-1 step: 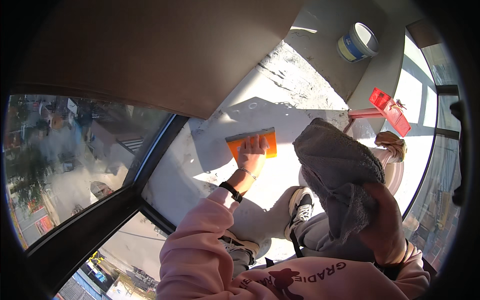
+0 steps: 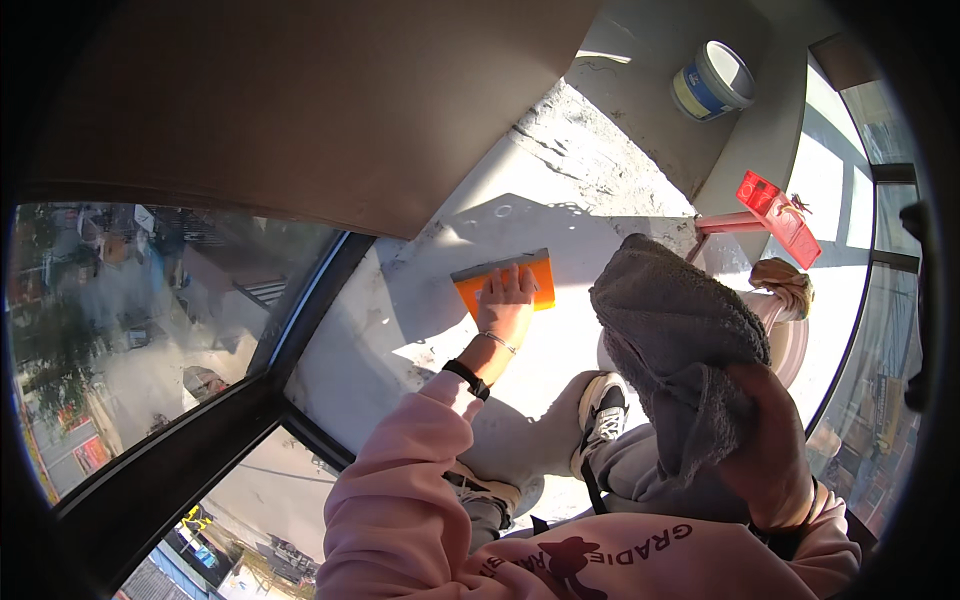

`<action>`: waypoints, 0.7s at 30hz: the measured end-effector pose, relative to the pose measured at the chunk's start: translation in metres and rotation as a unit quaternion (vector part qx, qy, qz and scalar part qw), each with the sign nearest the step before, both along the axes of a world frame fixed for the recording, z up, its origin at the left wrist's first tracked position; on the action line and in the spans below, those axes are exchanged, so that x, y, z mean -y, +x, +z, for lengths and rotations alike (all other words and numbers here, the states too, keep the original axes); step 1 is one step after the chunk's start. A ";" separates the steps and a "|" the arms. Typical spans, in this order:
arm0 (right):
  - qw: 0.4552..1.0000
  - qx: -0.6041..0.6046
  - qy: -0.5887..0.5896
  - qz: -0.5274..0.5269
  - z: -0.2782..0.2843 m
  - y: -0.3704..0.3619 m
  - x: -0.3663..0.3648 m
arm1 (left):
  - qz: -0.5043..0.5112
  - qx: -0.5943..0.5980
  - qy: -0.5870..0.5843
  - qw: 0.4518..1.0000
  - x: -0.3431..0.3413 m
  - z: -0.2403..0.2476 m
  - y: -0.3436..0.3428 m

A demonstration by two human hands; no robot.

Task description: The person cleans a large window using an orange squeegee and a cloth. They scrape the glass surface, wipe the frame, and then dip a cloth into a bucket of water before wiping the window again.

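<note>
My left hand (image 2: 505,308) lies flat on an orange squeegee (image 2: 500,278) with a grey blade edge and presses it against a pale sunlit surface (image 2: 400,320). A black band and a thin bracelet sit on that wrist, above a pink sleeve. My right hand (image 2: 765,445) is raised at the right and grips a thick grey cloth (image 2: 670,330), which bunches up above the fingers. The cloth is apart from the squeegee.
A dark-framed window (image 2: 300,340) runs along the left, with a street far below. A white and blue bucket (image 2: 712,80) stands at the back. A red tool (image 2: 780,215) and a tan rag (image 2: 785,282) lie at the right. My shoe (image 2: 600,405) rests below the squeegee.
</note>
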State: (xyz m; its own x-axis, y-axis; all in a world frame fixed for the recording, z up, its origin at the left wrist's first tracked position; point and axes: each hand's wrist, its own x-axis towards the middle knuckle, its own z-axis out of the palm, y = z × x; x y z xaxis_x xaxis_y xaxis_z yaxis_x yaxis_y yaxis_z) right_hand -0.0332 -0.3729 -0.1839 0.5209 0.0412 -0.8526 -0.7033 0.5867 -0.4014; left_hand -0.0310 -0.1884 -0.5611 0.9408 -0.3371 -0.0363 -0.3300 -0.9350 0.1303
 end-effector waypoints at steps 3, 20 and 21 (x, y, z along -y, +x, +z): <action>0.997 0.022 -0.051 0.051 0.005 -0.006 0.002 | 0.015 0.014 0.023 1.000 0.004 -0.004 0.029; 0.998 -0.021 0.024 0.053 0.008 -0.012 -0.004 | 0.127 0.045 -0.022 0.991 0.032 0.015 0.131; 0.998 -0.024 0.009 0.057 0.008 -0.012 -0.002 | 0.144 0.044 -0.027 0.988 0.036 0.013 0.151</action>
State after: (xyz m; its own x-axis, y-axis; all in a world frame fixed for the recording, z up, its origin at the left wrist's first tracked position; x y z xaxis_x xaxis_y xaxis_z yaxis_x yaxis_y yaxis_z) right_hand -0.0450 -0.3704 -0.1761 0.4709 0.1130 -0.8749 -0.7839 0.5084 -0.3563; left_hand 0.1203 -0.2245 -0.5485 0.9966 -0.0542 0.0615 -0.0637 -0.9843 0.1647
